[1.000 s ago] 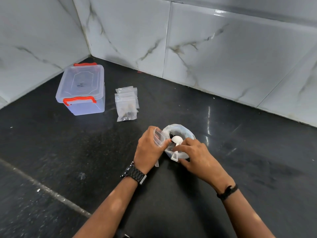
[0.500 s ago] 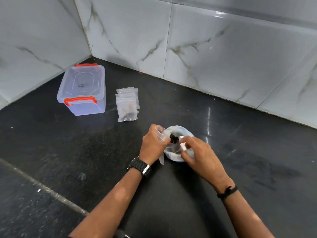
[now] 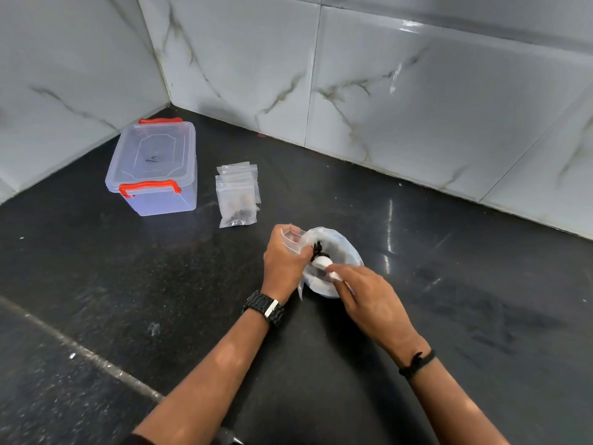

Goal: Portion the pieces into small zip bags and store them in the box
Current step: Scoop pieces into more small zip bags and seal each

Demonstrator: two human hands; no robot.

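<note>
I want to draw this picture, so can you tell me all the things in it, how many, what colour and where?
storage box: one, clear with orange latches, lid on, far left on the counter near the wall corner.
zip bags: a small overlapping pile, clear, the front one holding dark pieces, just right of the box.
small zip bag: one, clear, in the left hand.
bowl: one, white, between the hands, holding dark pieces.
white scoop: one, over the bowl, in the right hand.
counter: one, black.
wall tiles: white marble, behind.
left hand: holds the bag, black watch on its wrist.
right hand: grips the scoop, black band on its wrist.
</note>
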